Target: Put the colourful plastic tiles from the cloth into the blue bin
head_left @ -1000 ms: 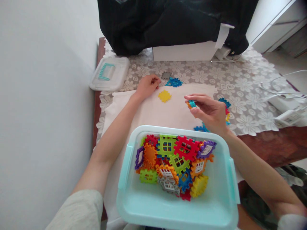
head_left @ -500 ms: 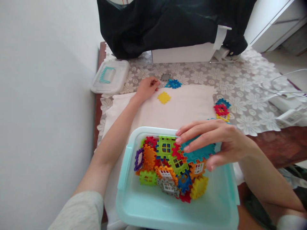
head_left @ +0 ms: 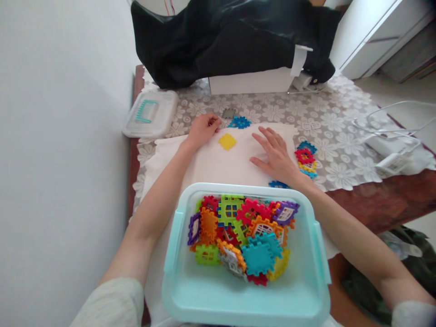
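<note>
My left hand rests at the far edge of the white cloth, its fingers curled in; whether anything is in them is hidden. Close to its fingertips lie a grey plastic tile, a blue toothed piece and a yellow square tile. My right hand hovers over or lies on the cloth with fingers spread and nothing in them. In front of me stands a light teal bin with several coloured interlocking tiles, among them a teal tile on top of the heap.
Beyond the right hand, a row of coloured tiles lies on the lace tablecloth. A blue piece sits behind the bin's rim. A clear lid is at the left by the wall. Black fabric covers something at the back.
My right hand has left the bin and reached forward onto the cloth. The teal tile it held now lies in the bin, where the heap has shifted. My left hand stays put.
</note>
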Action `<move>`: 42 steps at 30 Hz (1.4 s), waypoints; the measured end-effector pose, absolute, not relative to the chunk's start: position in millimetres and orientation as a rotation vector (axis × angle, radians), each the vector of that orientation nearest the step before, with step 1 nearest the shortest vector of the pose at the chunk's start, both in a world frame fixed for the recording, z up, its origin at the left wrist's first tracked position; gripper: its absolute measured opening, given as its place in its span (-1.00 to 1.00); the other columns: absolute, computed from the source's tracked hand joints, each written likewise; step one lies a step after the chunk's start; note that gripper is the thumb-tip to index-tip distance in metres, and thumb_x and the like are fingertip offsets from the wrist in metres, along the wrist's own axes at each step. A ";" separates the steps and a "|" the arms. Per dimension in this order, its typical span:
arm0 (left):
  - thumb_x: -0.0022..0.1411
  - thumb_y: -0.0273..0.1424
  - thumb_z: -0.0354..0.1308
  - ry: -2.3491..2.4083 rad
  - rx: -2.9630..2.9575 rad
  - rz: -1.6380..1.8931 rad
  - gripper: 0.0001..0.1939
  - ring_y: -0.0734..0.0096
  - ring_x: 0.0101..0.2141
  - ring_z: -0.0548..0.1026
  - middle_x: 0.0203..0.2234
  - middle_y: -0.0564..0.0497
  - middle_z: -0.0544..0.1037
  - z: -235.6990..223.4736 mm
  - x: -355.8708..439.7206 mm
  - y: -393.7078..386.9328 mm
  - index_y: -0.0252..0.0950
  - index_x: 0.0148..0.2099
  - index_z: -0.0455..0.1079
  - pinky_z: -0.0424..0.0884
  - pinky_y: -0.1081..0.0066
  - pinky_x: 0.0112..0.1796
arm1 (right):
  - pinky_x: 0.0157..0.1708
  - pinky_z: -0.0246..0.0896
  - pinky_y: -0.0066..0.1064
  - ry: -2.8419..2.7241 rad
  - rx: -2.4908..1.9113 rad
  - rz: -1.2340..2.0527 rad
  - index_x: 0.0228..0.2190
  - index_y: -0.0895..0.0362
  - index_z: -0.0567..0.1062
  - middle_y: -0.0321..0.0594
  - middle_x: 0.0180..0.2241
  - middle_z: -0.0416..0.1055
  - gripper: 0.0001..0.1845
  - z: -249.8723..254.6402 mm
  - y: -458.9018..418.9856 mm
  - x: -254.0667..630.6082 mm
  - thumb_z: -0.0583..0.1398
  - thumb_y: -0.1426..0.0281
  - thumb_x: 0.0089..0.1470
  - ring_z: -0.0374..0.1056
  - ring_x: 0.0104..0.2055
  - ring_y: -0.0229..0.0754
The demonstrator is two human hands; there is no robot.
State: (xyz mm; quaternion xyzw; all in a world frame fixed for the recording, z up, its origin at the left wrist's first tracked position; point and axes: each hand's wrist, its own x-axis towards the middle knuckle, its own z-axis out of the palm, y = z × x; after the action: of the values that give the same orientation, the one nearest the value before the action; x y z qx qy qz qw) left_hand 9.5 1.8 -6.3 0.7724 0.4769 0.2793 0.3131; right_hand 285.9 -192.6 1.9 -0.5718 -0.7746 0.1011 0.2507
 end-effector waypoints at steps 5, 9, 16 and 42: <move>0.54 -0.19 0.18 1.253 2.039 0.747 -0.74 0.26 -0.28 0.59 -0.35 -0.09 0.66 -5.9 9.9 0.6 -0.26 -0.07 0.58 0.50 0.33 -0.12 | 0.67 -0.37 0.34 -2.307 -1.824 0.335 0.57 0.13 0.24 0.00 0.67 -0.17 -0.22 -10.8 -191.1 289.4 0.08 0.04 0.51 -0.32 0.73 0.26; 0.53 -0.22 0.17 1.250 2.043 0.743 -0.74 0.25 -0.26 0.60 -0.35 -0.09 0.66 -4.2 10.2 -1.0 -0.27 -0.06 0.59 0.49 0.34 -0.13 | 0.67 -0.27 0.33 -2.345 -1.722 0.334 0.53 0.09 0.31 -0.05 0.65 -0.02 -0.28 -7.2 -192.9 290.3 0.09 0.07 0.51 -0.20 0.72 0.22; 0.52 -0.27 0.16 1.233 2.068 0.754 -0.77 0.25 -0.27 0.60 -0.36 -0.08 0.66 -5.3 10.0 0.1 -0.27 -0.06 0.59 0.47 0.32 -0.12 | 0.54 0.19 0.26 -2.317 -1.327 0.396 0.23 0.11 0.62 0.00 0.37 0.49 -0.52 -7.9 -190.0 290.6 0.18 0.13 0.50 0.31 0.52 0.19; 0.53 -0.25 0.16 1.254 2.062 0.736 -0.77 0.26 -0.29 0.58 -0.35 -0.07 0.66 -5.3 9.8 0.2 -0.26 -0.08 0.57 0.46 0.31 -0.14 | -0.35 0.03 -0.28 -2.144 -1.893 0.575 -0.33 0.08 0.66 -0.24 -0.52 0.46 -0.47 41.3 -193.9 328.4 0.17 -0.07 0.37 0.32 -0.46 -0.18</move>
State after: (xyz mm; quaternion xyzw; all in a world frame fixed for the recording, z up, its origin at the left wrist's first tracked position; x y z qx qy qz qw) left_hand 9.8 0.2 -5.3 0.7786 0.4735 0.2777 0.3041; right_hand 328.4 -193.9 41.3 -0.6448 -0.7304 0.1957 0.1117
